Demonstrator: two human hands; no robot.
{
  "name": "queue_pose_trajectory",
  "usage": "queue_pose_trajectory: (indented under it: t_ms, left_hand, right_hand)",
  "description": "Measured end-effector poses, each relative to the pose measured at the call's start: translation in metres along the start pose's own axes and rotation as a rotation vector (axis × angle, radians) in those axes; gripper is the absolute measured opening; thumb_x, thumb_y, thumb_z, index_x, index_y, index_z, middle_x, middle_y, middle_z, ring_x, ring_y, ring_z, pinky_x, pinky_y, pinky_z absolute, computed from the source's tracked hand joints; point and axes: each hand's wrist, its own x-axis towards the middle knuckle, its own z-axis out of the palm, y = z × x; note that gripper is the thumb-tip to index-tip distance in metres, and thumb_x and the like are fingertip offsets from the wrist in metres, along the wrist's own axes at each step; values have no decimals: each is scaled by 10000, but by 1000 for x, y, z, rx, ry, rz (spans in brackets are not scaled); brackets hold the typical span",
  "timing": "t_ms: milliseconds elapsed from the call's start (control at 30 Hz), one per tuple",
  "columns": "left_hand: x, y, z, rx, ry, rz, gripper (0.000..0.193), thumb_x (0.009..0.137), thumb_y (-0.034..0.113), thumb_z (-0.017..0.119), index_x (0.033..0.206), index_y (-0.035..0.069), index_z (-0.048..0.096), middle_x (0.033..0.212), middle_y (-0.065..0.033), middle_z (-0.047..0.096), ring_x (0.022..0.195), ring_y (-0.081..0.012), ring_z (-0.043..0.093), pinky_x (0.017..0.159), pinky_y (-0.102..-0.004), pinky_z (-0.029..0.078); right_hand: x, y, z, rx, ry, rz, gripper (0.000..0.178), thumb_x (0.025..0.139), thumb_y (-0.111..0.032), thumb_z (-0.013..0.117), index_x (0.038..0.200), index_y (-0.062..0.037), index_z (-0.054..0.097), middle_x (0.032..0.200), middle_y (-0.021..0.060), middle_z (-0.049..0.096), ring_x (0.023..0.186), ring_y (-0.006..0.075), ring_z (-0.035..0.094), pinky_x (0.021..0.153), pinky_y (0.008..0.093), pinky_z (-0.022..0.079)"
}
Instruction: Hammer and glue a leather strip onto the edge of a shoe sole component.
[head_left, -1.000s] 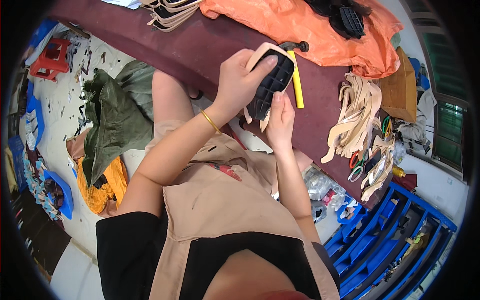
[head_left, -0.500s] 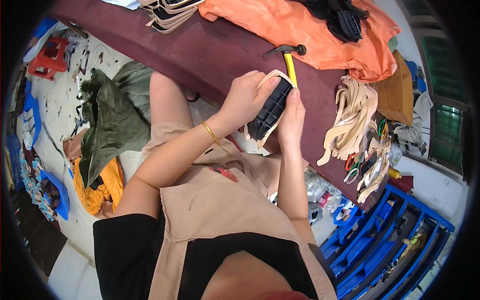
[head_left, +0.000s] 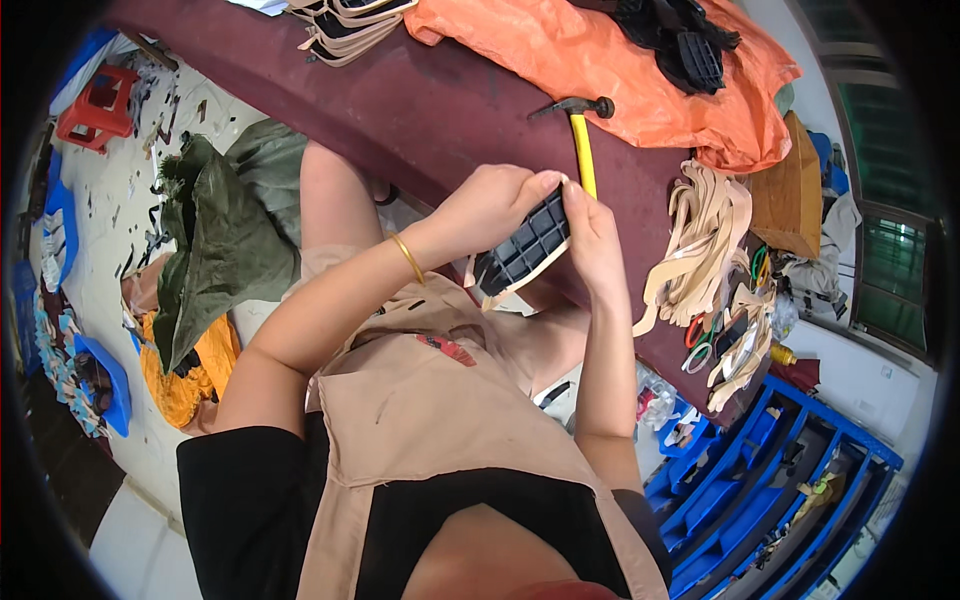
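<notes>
Over my lap I hold a black shoe sole [head_left: 525, 245], its underside a grid of square hollows, with a beige strip [head_left: 541, 268] running along its edge. My left hand [head_left: 490, 210] is closed over the sole's upper left side, thumb and fingers pinching near the top end. At that same end the fingers of my right hand [head_left: 594, 232] are closed on the edging, close to the left thumb. What lies right between the fingertips is too small to make out. A loose bit of the strip sticks out at the sole's lower end.
A claw hammer [head_left: 584, 150] with a yellow handle lies on the dark red table [head_left: 450, 110] just beyond my hands. Rightward are a pile of beige strips [head_left: 690, 230] and scissors [head_left: 699, 345]. Black soles [head_left: 700, 60] rest on orange sheeting [head_left: 560, 50]; edged pieces [head_left: 350, 30] sit far left.
The sole has tilted, its top end leaning further right. My right hand has shifted from the sole's side up to its top end, and both hands' fingertips have come together there.
</notes>
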Motion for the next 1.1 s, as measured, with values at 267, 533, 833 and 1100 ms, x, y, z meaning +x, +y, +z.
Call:
queue_pose_trajectory:
  t_ms: [267, 533, 833, 1100]
  left_hand:
    - [1, -1, -8, 87, -163, -64, 468, 979, 349, 400, 889, -58, 615, 744, -225, 597, 640, -258, 590, 644, -362, 462]
    - [-8, -18, 17, -547, -121, -272, 701, 938, 606, 220, 1068, 25, 591, 687, -15, 560, 608, -80, 502, 579, -240, 442]
    - [-44, -48, -41, -735, -335, -429, 527, 925, 543, 403, 930, 51, 592, 804, 10, 587, 749, -79, 552, 697, -229, 443]
    - [-64, -109, 5, -566, 54, -435, 291, 914, 279, 570, 858, -6, 592, 575, 6, 493, 496, -73, 444, 494, -242, 379]
  right_hand:
    - [6, -8, -8, -61, -294, 79, 379, 998, -335, 393, 1020, -5, 577, 868, -17, 567, 806, 70, 487, 762, 234, 416]
    - [4, 6, 13, 384, -226, -221, 790, 822, -583, 575, 1364, -63, 332, 1285, 89, 457, 1075, 166, 506, 909, 330, 401]
    - [25, 30, 10, 66, 57, 122, 379, 907, -411, 576, 812, -48, 527, 711, -32, 520, 675, 44, 458, 612, 203, 390]
    - [78, 91, -23, -1293, 657, -72, 390, 861, -371, 592, 1096, -63, 548, 1016, 148, 536, 939, 338, 528, 756, 452, 459]
